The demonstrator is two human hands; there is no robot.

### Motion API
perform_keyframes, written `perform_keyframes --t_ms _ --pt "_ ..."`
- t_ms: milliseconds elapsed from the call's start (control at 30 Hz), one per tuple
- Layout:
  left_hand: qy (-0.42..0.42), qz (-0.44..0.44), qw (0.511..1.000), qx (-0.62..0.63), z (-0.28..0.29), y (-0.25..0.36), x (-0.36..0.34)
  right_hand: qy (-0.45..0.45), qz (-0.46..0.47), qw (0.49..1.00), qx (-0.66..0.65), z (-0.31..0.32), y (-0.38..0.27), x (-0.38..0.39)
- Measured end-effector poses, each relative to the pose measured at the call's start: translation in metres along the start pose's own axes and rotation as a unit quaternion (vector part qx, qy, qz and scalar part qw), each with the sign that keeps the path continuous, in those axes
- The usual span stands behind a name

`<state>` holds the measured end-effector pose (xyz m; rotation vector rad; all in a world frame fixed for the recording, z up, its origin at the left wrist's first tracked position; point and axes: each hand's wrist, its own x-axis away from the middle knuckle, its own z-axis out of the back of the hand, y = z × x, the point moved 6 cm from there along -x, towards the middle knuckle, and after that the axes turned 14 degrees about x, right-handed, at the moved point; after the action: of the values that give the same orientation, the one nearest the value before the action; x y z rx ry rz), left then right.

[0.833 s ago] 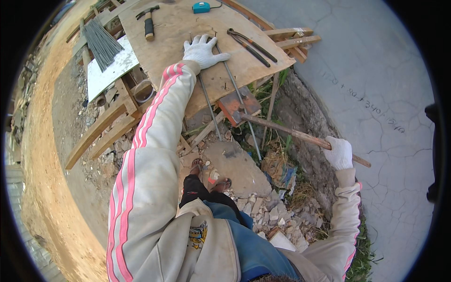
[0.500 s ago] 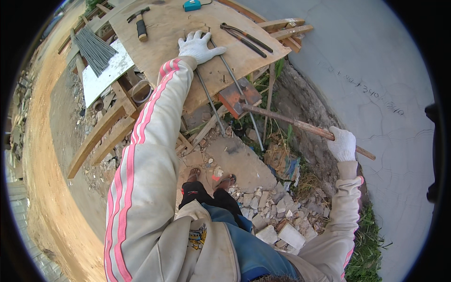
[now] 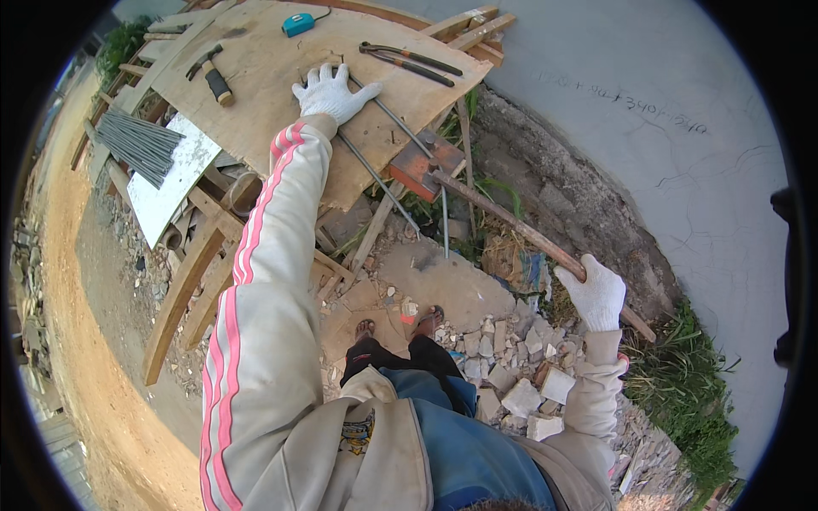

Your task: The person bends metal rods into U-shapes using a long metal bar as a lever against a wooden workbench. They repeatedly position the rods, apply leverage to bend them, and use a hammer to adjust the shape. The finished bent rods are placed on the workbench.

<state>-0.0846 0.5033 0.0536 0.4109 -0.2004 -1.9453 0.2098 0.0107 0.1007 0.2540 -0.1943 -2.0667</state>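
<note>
On the plywood sheet, a claw hammer lies left, a tape measure near the far edge, pincers right; two metal rods overhang its near edge. Left of it, a rod bundle partly overlies a panel.

Grey wall: beyond the worktop's right edge, you have a handwritten row of dark figures.
Your jacket: small emblem, unreadable.

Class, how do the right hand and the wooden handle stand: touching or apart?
Touching. The head view shows the right hand gripping the wooden handle, which emerges on both sides of the grip.
</note>
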Motion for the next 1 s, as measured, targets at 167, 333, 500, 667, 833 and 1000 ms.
perform_keyframes --t_ms 167,333,500,667,833,1000 --pt "-0.001 -0.019 1.000 -0.017 0.000 0.003 -0.002 -0.016 -0.016 0.996 -0.081 -0.021 -0.007 0.007" --pt "-0.006 -0.026 1.000 -0.015 -0.005 0.000 -0.005 -0.050 -0.076 0.994 -0.056 -0.028 -0.016 0.024" --pt "0.009 -0.046 0.999 0.004 -0.009 -0.002 -0.005 -0.022 -0.076 0.997 -0.009 0.011 -0.016 0.036" --pt "0.049 -0.064 0.997 0.021 -0.010 -0.003 -0.008 -0.060 -0.135 0.989 0.003 0.021 -0.036 0.055" --pt "0.054 -0.068 0.996 0.030 -0.010 -0.003 -0.009 -0.055 -0.171 0.984 -0.010 0.021 -0.057 0.084" --pt "0.035 -0.055 0.997 0.030 -0.004 0.001 -0.006 -0.037 -0.180 0.983 0.014 0.038 -0.068 0.081"
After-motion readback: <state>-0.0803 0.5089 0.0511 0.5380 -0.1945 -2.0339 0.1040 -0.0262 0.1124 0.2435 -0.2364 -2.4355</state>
